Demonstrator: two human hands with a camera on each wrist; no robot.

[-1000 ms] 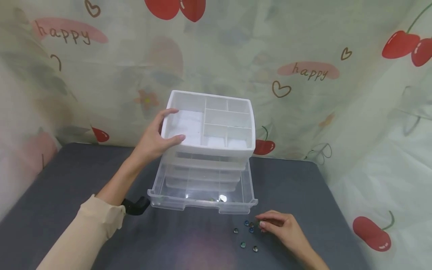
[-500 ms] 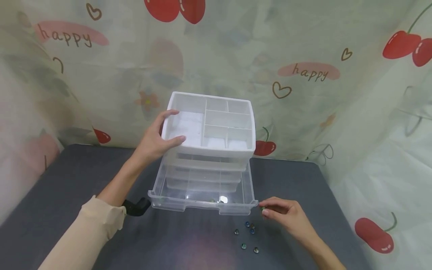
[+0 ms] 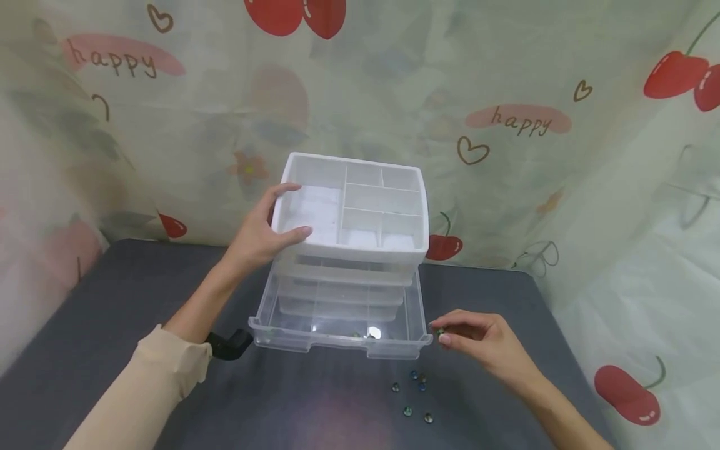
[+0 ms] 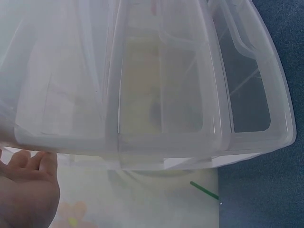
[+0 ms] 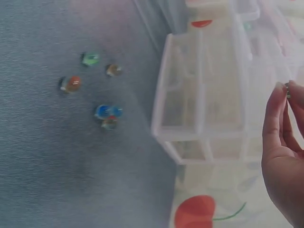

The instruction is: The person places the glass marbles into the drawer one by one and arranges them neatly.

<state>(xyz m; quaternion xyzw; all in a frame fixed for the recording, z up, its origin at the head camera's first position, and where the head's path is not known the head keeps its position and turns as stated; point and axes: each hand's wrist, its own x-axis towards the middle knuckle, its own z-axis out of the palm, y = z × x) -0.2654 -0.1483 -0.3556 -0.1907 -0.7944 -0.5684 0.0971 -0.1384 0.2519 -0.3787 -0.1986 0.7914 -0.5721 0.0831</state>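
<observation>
A plastic storage organizer (image 3: 349,253) has a white compartment tray on top and translucent drawers below. Its lowest clear drawer (image 3: 340,342) is pulled out towards me, with small marbles inside. My left hand (image 3: 253,240) grips the left rim of the top tray, thumb and a finger over the edge. Just right of the open drawer's front corner, my right hand (image 3: 492,347) pinches a greenish glass marble (image 3: 440,332) between thumb and fingertips. In the right wrist view the pinched marble is mostly hidden by the fingers.
Several glass marbles lie loose on the dark grey table (image 3: 478,300), among them a green marble (image 3: 407,412) and a brownish marble (image 3: 429,418). A patterned curtain (image 3: 360,75) hangs behind the table. A black strap end (image 3: 230,345) sticks out by the left forearm.
My right hand has lifted a marble from beside the loose ones and carried it away from me, up next to the drawer's right front corner. The left hand keeps its grip on the tray.
</observation>
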